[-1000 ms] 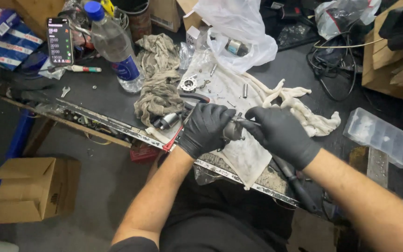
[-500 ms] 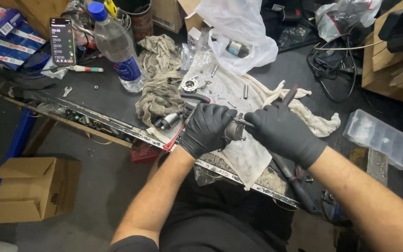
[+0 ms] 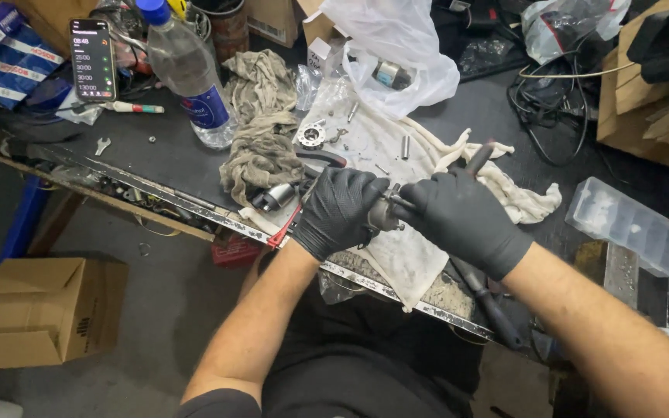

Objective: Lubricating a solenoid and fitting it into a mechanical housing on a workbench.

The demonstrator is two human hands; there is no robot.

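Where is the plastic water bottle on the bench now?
In the head view, the water bottle lies at the upper left of the bench, between the phone and the grey rag.

Matt black rubbery gloves on hands (image 3: 340, 207), dull grey metal part (image 3: 383, 216), grimy cloth (image 3: 396, 155)

Head view — steeply down, close

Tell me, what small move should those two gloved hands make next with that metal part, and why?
Probably keep the left hand clamped and press the tool further in: the right hand holds a thin tool against the small metal part, over the white cloth.
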